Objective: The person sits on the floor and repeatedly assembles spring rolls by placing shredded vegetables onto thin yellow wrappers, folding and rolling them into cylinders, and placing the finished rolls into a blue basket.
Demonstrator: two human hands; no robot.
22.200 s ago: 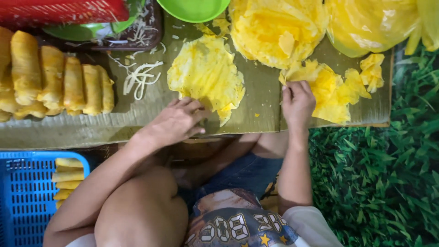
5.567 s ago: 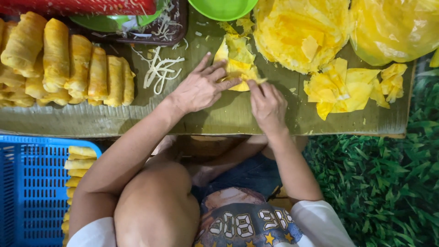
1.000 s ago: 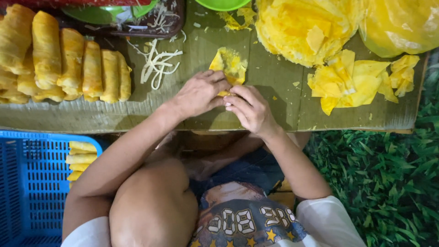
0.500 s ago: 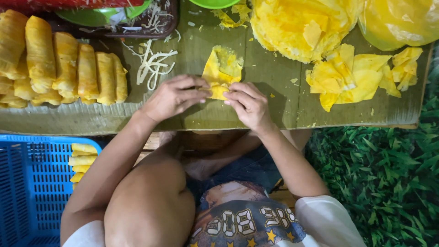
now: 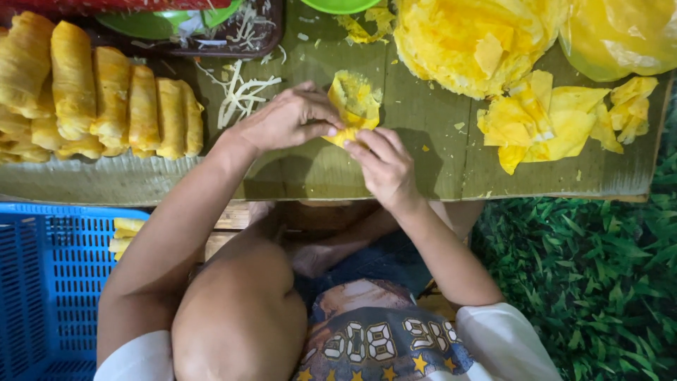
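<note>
Head view, looking straight down: both hands work one yellow wrapper at the middle of the green leaf-covered board. Left hand has fingers curled over the wrapper's near end, thumb and forefinger pinched on it. Right hand meets it from the near side, fingertips closed on the same folded end. So both grips narrow, both holding the wrapper; the far half of the wrapper stands up loose and crinkled off the board. Can't tell what's inside the fold. Left of the hands: a row of finished yellow rolls lined side by side, touching one another. Between rolls and left hand, loose pale shreds on the leaf. Far edge: dark tray with more shreds and a green plate. Right of the hands: stack of round yellow sheets, torn yellow pieces just beside it. Blue plastic crate lower left with a few rolls in it. Green artificial turf lower right.
</note>
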